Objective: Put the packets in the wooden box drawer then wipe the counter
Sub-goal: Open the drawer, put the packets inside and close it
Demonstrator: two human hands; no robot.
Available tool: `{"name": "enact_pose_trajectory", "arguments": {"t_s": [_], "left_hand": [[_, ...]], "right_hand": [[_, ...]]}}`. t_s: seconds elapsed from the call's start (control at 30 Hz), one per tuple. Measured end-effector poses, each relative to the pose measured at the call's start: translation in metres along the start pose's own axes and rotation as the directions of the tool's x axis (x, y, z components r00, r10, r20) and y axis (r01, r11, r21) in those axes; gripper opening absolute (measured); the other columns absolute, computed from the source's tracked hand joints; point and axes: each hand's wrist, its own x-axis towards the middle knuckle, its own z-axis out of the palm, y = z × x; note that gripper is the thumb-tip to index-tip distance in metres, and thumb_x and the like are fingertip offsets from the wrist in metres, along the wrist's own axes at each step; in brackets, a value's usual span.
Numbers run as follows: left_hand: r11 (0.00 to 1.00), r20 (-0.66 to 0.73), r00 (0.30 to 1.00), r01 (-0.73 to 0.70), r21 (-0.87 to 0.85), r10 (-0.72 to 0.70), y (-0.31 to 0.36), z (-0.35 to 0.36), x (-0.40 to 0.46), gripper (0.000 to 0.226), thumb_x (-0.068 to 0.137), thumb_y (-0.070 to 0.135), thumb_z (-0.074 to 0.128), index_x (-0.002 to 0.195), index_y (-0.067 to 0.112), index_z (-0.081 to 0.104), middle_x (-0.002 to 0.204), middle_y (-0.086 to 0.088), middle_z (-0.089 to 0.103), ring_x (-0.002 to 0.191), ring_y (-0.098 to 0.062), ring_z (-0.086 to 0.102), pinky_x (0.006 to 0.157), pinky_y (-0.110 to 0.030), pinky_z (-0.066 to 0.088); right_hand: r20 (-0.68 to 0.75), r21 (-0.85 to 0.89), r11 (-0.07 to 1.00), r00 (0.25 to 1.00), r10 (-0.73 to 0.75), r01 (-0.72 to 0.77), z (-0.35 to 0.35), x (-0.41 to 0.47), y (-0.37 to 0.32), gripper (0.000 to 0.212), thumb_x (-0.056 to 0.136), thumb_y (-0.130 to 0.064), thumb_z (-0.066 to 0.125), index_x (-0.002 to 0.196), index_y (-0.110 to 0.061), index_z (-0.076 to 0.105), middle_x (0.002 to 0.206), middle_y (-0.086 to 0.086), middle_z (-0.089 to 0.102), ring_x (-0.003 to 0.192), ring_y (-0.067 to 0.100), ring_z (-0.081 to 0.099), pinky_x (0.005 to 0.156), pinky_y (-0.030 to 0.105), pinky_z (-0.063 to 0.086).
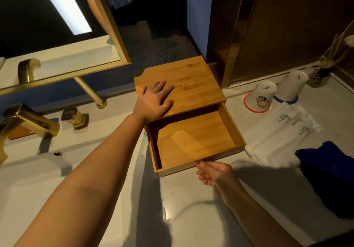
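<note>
Left hand (155,101): flat, palm down, fingers spread, pressing on the top of the wooden box (183,82) near its left front corner. Not gripping anything.

Right hand (212,174): palm up, fingers loosely curled, at the front edge of the drawer (193,141). The thumb tip meets the drawer's front wall; the other fingers sit just under that wall. Cannot tell whether the fingers actually clamp the wood. Nothing else in this hand.

Drawer: pulled well out of the box toward the person. Floor bare, no packets inside. A dark shadow runs along its left wall and along the back, under the box top.

Packets (283,130): white, with dark printed lettering, several overlapping in a loose pile on the counter (191,208) to the right of the box, just beside the drawer's right wall.

Blue cloth (329,174): crumpled on the counter, right of the box, in front of the packets and overlapping their near edge.

2 white cups (262,97), upside down, stand right of the box behind the packets; the nearer one shows a printed cartoon figure. Behind them, a small jar of reed sticks (325,66).

Left of the box: white basin with a gold tap (28,120) and a gold handle (75,116). A gold-framed mirror (57,26) hangs behind the tap.
</note>
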Motion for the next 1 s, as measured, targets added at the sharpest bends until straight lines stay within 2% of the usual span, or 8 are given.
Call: {"name": "enact_pose_trajectory", "arguments": {"t_s": [0.17,0.43,0.6,0.7,0.77,0.83,0.93,1.0], "left_hand": [[1.000,-0.002,1.000,-0.002,0.011,0.002,0.001,0.001,0.000,0.058,0.091,0.055,0.026,0.146,0.036,0.021,0.159,0.000,0.016,0.147,-0.021,0.011,0.116,-0.049,0.004],[1.000,0.001,1.000,0.000,0.017,0.000,0.001,0.001,-0.001,0.060,0.090,0.057,0.023,0.146,0.036,0.021,0.159,0.000,0.016,0.147,-0.020,0.010,0.116,-0.049,0.005],[1.000,-0.005,1.000,0.005,0.011,-0.005,-0.002,0.000,0.000,0.060,0.089,0.058,0.024,0.146,0.037,0.021,0.158,0.001,0.016,0.147,-0.019,0.010,0.116,-0.049,0.005],[1.000,-0.009,1.000,0.009,0.019,-0.008,-0.001,0.001,-0.001,0.060,0.090,0.058,0.023,0.146,0.037,0.020,0.158,0.000,0.017,0.147,-0.020,0.011,0.116,-0.048,0.005],[1.000,-0.003,1.000,0.012,0.026,-0.012,0.000,0.002,-0.001,0.060,0.090,0.058,0.022,0.146,0.037,0.019,0.158,0.000,0.016,0.147,-0.020,0.011,0.116,-0.048,0.006],[0.999,0.001,1.000,0.017,0.030,-0.017,0.002,0.002,-0.001,0.061,0.089,0.058,0.022,0.146,0.037,0.019,0.158,0.000,0.016,0.146,-0.020,0.011,0.116,-0.048,0.006],[0.999,0.001,1.000,0.023,0.023,-0.023,0.003,0.001,-0.002,0.061,0.089,0.058,0.022,0.146,0.036,0.020,0.158,0.000,0.016,0.146,-0.020,0.011,0.116,-0.049,0.006],[0.999,-0.005,1.000,0.025,0.021,-0.025,0.004,0.000,-0.001,0.062,0.088,0.058,0.022,0.146,0.036,0.021,0.158,0.000,0.017,0.146,-0.020,0.012,0.116,-0.049,0.007]], "right_hand": [[-0.005,0.054,0.998,1.000,-0.015,0.015,0.002,-0.006,0.001,0.013,0.085,-0.019,0.065,0.076,-0.011,0.069,0.066,0.004,0.070,0.067,0.018,0.065,0.062,0.026,0.052],[0.013,0.019,1.000,1.000,0.013,-0.013,0.005,-0.007,-0.005,0.015,0.090,-0.017,0.058,0.079,-0.011,0.065,0.073,0.007,0.065,0.068,0.019,0.062,0.065,0.026,0.053],[0.091,-0.189,0.981,0.994,0.055,-0.037,-0.015,-0.006,-0.014,0.012,0.090,-0.018,0.058,0.082,-0.017,0.067,0.078,0.002,0.069,0.072,0.015,0.065,0.068,0.026,0.054],[-0.001,-0.370,0.924,0.995,-0.099,0.091,-0.054,-0.011,-0.028,0.017,0.088,-0.016,0.059,0.074,-0.023,0.066,0.074,0.000,0.068,0.068,0.015,0.062,0.064,0.027,0.049],[-0.053,-0.565,0.785,0.939,-0.341,0.254,-0.083,-0.016,-0.046,0.016,0.090,-0.017,0.054,0.079,-0.016,0.067,0.075,0.002,0.067,0.071,0.017,0.062,0.066,0.027,0.048],[-0.072,-0.750,0.595,0.857,-0.509,0.290,-0.110,-0.017,-0.061,0.018,0.092,-0.016,0.050,0.097,-0.012,0.066,0.091,0.003,0.065,0.084,0.016,0.059,0.072,0.024,0.046],[-0.061,-0.955,0.261,0.766,-0.640,0.142,-0.148,-0.007,-0.071,0.036,0.087,-0.018,0.057,0.123,-0.016,0.056,0.121,0.006,0.059,0.111,0.022,0.053,0.089,0.034,0.046],[-0.016,-1.000,0.019,0.831,-0.557,-0.007,-0.171,0.000,-0.068,0.054,0.083,-0.026,0.062,0.134,-0.022,0.044,0.135,0.004,0.050,0.124,0.023,0.045,0.098,0.038,0.040]]}}
